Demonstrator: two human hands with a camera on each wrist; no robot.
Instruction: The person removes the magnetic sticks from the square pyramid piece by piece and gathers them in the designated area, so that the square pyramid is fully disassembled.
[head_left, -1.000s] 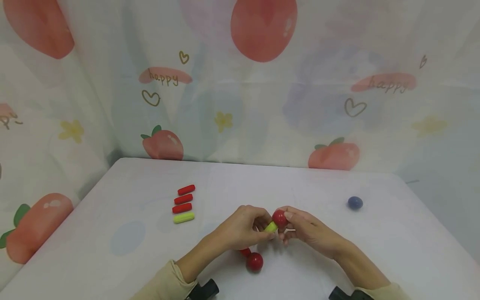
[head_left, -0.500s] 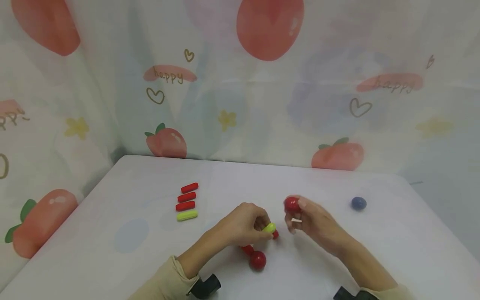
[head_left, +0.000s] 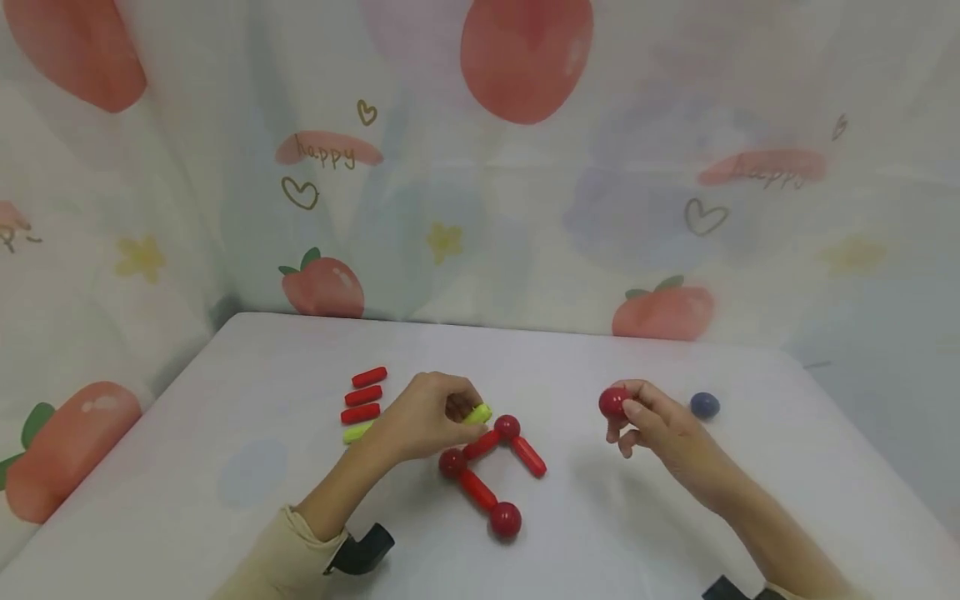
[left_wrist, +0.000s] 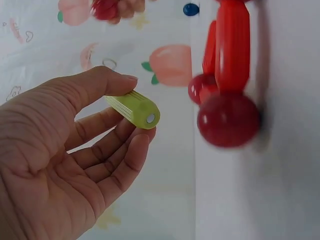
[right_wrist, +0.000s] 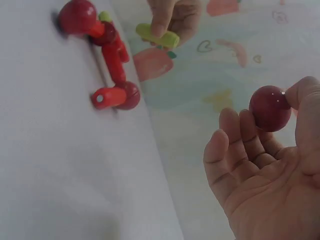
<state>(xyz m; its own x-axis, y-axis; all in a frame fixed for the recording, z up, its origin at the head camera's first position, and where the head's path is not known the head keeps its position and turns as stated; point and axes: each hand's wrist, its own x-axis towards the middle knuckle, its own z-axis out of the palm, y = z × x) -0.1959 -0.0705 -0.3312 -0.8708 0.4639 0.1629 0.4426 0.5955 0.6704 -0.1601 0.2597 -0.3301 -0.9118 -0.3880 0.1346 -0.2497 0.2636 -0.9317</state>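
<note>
Between thumb and fingers, my left hand [head_left: 431,417] pinches a yellow-green rod [left_wrist: 134,107] with a small silvery disc in its end. My right hand [head_left: 675,437] holds a red ball [right_wrist: 270,108] by thumb and fingertips, raised above the table to the right. Between the hands on the table lies a joined chain of red balls and red rods: a near ball [head_left: 505,520], a rod [head_left: 477,491], a left ball [head_left: 452,462], another rod [head_left: 482,445], a far ball [head_left: 507,427] and a rod [head_left: 528,457] with a free end.
Several loose rods lie in a column at the left, red rods [head_left: 362,396] behind a yellow-green rod [head_left: 356,432] partly hidden by the left hand. A blue ball [head_left: 704,406] rests at the right, beyond the right hand. A patterned cloth [head_left: 510,208] hangs behind the white table [head_left: 600,533].
The red ball has come away from the yellow-green rod. My right hand has moved right with the ball, my left hand left with the rod, uncovering the red chain.
</note>
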